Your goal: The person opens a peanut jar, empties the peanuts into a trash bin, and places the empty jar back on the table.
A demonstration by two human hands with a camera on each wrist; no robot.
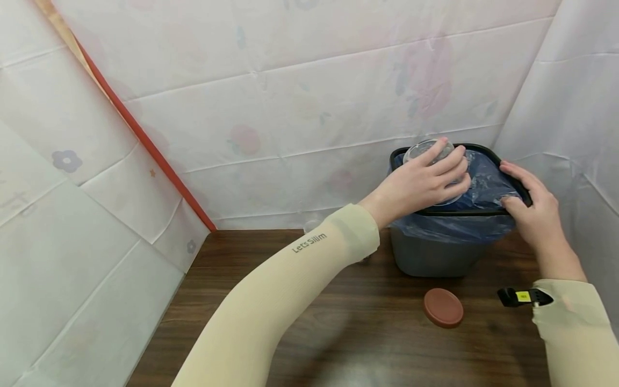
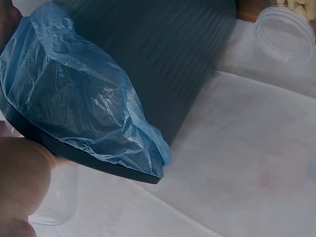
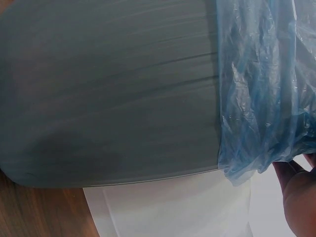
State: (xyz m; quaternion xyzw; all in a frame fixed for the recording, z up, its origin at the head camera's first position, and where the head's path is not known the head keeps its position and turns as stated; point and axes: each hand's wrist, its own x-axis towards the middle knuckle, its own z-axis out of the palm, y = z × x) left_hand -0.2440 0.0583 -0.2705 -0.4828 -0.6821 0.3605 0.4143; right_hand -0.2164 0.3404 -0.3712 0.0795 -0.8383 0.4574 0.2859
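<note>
My left hand holds a clear plastic jar over the mouth of a grey trash bin. The fingers lie across the jar and cover much of it. In the left wrist view, part of the jar shows past the bin's dark rim. A blue plastic bag lines the bin and folds down over its outside. At the right end of the bin, my right hand grips the rim, thumb inside over the bag.
A reddish-brown round lid lies on the dark wooden table in front of the bin. Another clear jar, with pale pieces in it, stands near the back wall, mostly behind my left forearm. White patterned sheets enclose the table.
</note>
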